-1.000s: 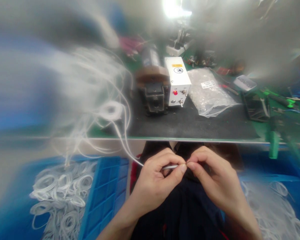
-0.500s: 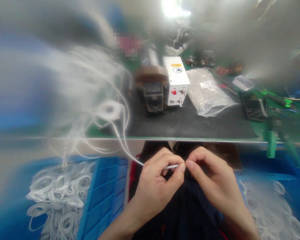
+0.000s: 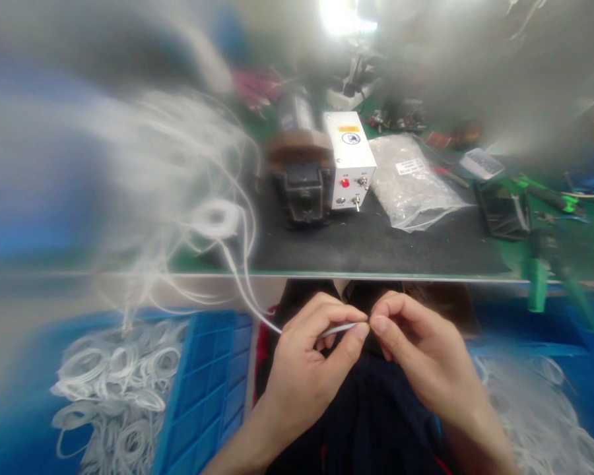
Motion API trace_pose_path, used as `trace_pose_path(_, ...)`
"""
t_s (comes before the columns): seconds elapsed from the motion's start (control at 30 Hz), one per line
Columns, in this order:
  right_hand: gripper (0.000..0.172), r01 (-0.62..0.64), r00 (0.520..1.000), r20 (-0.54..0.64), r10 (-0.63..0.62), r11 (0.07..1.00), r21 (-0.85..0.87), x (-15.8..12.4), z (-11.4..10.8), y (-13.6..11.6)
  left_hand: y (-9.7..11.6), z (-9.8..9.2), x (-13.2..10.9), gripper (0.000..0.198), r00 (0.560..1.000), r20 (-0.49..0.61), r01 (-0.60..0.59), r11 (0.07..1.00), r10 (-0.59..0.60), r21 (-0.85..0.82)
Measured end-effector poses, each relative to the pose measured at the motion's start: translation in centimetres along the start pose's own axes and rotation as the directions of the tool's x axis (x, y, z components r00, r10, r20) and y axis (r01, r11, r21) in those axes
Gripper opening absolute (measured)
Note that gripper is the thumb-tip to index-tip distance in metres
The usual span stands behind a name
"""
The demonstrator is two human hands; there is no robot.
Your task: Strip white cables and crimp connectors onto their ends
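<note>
In the head view, my left hand (image 3: 309,363) pinches a white cable (image 3: 340,328) close to its end, thumb against forefinger. The cable runs back under that hand and up to a white coil (image 3: 215,219) at the table's front edge. My right hand (image 3: 420,349) is closed, its thumb and forefinger pinched together right at the cable's tip. What lies between those right fingertips is too small to make out; it may be the bare end of the cable. Both hands are over my lap, in front of the table.
A white box with switches (image 3: 350,165) stands beside a dark machine (image 3: 304,188) on a black mat (image 3: 400,254). Right of it lie a clear plastic bag (image 3: 413,188) and green-handled pliers (image 3: 537,277). Blue crates (image 3: 193,389) flank my lap, the left holding coiled cables (image 3: 129,376).
My right hand has shifted slightly, its fingers curling more at the cable's tip. The left hand keeps its pinch almost unmoved.
</note>
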State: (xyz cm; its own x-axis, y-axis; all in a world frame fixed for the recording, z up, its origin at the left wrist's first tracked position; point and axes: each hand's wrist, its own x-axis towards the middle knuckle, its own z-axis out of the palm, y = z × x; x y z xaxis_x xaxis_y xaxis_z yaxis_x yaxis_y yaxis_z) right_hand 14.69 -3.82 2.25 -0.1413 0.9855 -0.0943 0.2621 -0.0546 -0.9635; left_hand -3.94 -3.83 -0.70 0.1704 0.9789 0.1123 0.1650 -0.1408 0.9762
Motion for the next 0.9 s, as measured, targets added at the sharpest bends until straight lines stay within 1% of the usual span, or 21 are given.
trace_pose_path(0.1,0.022,0.063,0.997,-0.040,-0.066,0.995,-0.073,-0.26,0.30,0.06,0.35,0.21,-0.14,0.014,0.998,-0.024,-0.052,0.998,0.052,0.024)
trace_pose_path(0.23,0.020,0.076,0.996,-0.052,-0.079,0.996,-0.053,-0.33,0.53,0.26,0.64,0.33,-0.26,0.016,0.996,-0.071,-0.059,0.998,0.059,0.005)
trace_pose_path(0.43,0.020,0.058,0.998,-0.033,-0.057,0.998,0.025,-0.27,0.45,0.17,0.45,0.39,-0.37,0.014,0.998,-0.059,0.013,0.995,-0.019,-0.103)
trace_pose_path(0.67,0.017,0.026,0.999,-0.022,-0.025,0.999,0.041,-0.71,0.79,0.48,0.24,0.76,-0.49,0.015,0.992,-0.067,0.092,0.981,-0.105,-0.171)
trace_pose_path(0.77,0.017,0.053,0.998,-0.040,-0.053,0.999,-0.006,-0.59,0.67,0.51,0.46,0.55,-0.41,0.015,0.996,-0.049,0.069,0.988,-0.076,-0.138)
trace_pose_path(0.9,0.018,0.073,0.996,-0.045,-0.076,0.995,-0.062,-0.31,0.30,0.20,0.83,0.24,-0.09,0.014,1.000,0.013,0.022,0.997,-0.021,-0.070)
